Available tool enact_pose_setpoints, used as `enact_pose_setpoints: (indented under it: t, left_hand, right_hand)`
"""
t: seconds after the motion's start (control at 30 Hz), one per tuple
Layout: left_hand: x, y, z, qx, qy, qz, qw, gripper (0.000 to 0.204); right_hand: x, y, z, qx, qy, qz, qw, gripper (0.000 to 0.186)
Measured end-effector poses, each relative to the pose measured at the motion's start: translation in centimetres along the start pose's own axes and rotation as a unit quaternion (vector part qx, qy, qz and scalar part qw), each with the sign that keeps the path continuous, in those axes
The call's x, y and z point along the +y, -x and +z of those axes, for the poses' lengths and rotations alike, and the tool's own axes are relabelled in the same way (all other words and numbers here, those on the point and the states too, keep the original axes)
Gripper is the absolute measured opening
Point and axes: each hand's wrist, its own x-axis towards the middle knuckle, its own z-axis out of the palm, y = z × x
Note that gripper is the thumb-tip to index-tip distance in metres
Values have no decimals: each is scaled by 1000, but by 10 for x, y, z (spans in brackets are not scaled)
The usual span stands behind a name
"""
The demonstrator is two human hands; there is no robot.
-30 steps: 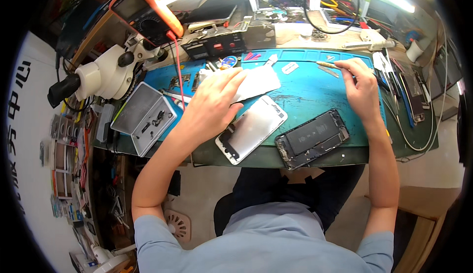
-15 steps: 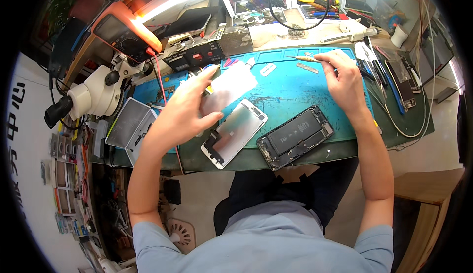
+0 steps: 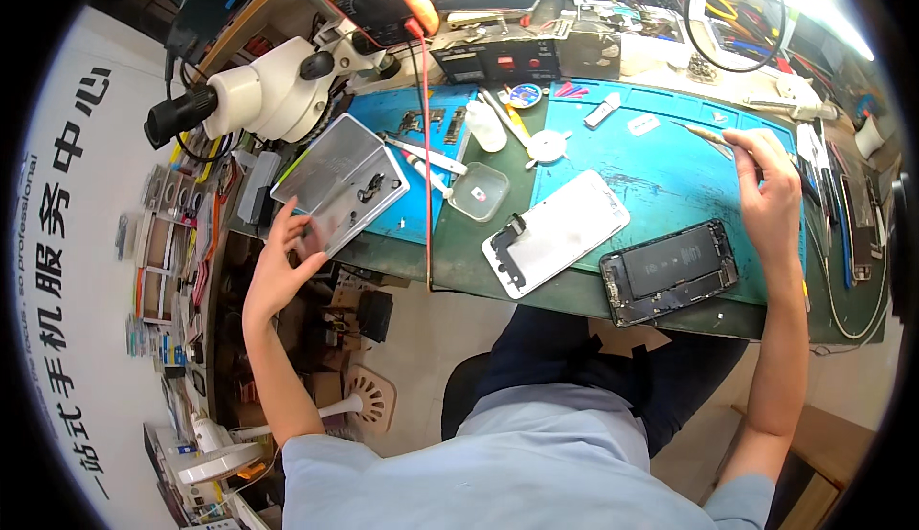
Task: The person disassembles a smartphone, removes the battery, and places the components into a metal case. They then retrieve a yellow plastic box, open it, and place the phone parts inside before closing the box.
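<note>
My left hand [image 3: 279,271] is at the near left edge of a white box [image 3: 404,171] with small dark parts in it. Thumb and fingers close on a thin shiny grey plate [image 3: 324,228], blurred against the box. Over the blue mat's right side, my right hand [image 3: 769,174] grips a slim brass-coloured screwdriver [image 3: 705,134], tip pointing left. Between the hands lie a white phone screen [image 3: 567,228] with a black flex part, back up, and an opened phone body [image 3: 670,273] with its black battery showing. Neither hand touches these two.
A microscope [image 3: 263,90] and an orange multimeter [image 3: 373,3] stand at the left. A red test lead [image 3: 425,166] hangs across the bench. Beside it are a clear dish [image 3: 479,192], a white bottle [image 3: 485,126] and tweezers [image 3: 433,158]. Hand tools [image 3: 831,185] line the right side.
My left hand has moved left with the shiny plate, from above the mat to the box, uncovering the bottle and dish. The view has turned left. My right hand keeps the screwdriver.
</note>
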Motion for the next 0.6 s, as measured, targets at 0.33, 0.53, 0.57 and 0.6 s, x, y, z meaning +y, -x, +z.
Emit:
enact_pose_setpoints:
  t: [0.33, 0.53, 0.57, 0.6]
  left_hand:
    - [4, -36, 26, -1, -63, 76, 995, 86]
    - [-16, -34, 17, 16, -38, 47, 998, 86]
    - [-18, -32, 17, 38, -34, 41, 998, 86]
    - [-20, -31, 17, 44, -43, 49, 997, 85]
  right_hand:
    - [17, 2, 1, 1, 5, 28, 1000, 15]
    - [14, 1, 2, -11, 7, 32, 999, 15]
    - [13, 1, 2, -16, -17, 40, 999, 15]
    - [12, 1, 2, -15, 4, 33, 999, 16]
